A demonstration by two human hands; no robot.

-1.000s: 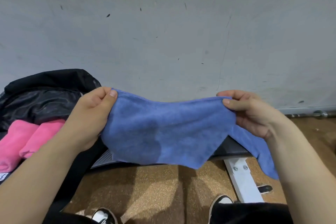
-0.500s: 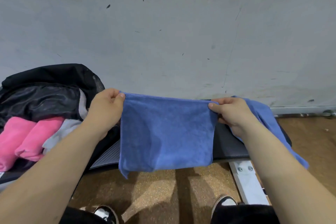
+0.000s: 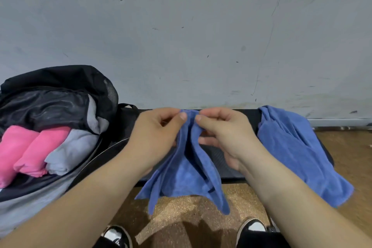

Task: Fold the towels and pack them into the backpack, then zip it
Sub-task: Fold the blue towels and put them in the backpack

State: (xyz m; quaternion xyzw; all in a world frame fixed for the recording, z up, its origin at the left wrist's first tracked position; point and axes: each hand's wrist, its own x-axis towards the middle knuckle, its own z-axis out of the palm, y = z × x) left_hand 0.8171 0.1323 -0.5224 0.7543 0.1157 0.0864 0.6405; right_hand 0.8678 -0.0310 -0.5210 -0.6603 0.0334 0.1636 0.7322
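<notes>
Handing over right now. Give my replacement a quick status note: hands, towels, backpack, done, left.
Left hand and right hand each pinch the top edge of the blue towel, held together, mid-fold over the bench.
Done: two pink towels and a grey towel lie folded in the open backpack.
Left: finish this fold, fold the second blue towel lying on the bench, pack both, zip.

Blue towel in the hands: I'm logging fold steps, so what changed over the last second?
The left hand and right hand, each keeping its pinch on a top corner, moved inward until the corners met, so the blue towel went from spread flat to doubled, hanging in folds. Unchanged: the second blue towel on the bench, the pink towels and grey towel in the backpack.
</notes>
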